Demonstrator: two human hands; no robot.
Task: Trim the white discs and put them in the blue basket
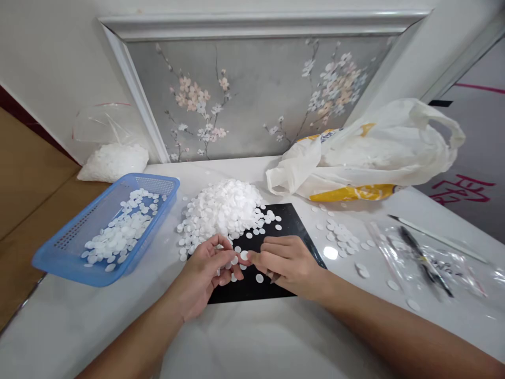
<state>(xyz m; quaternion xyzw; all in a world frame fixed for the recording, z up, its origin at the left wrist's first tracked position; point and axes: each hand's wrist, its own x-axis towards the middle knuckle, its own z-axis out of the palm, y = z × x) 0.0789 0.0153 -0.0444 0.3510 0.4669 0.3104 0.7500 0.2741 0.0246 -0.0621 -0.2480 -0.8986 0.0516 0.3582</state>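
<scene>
Over a black mat (302,231), my two hands meet with their fingertips almost touching. My left hand (207,268) is curled, palm partly up, with small white discs between its fingers. A single white disc (244,255) is pinched at the thumb and forefinger of my right hand (286,263). Something thin and dark pokes out beneath the right hand's curled fingers; I cannot make out what it is. A large heap of white discs (224,205) lies just beyond my left hand, covering the mat's far left part. Loose discs (259,278) are scattered on the mat.
On the left stands a blue plastic basket (51,258) holding many discs, with a filled clear bag (114,162) behind it. A white and yellow carrier bag (366,158) lies back right. Stray discs (341,237), clear zip bags (453,268), a black pen (426,260) and a white stick (437,239) lie rightward.
</scene>
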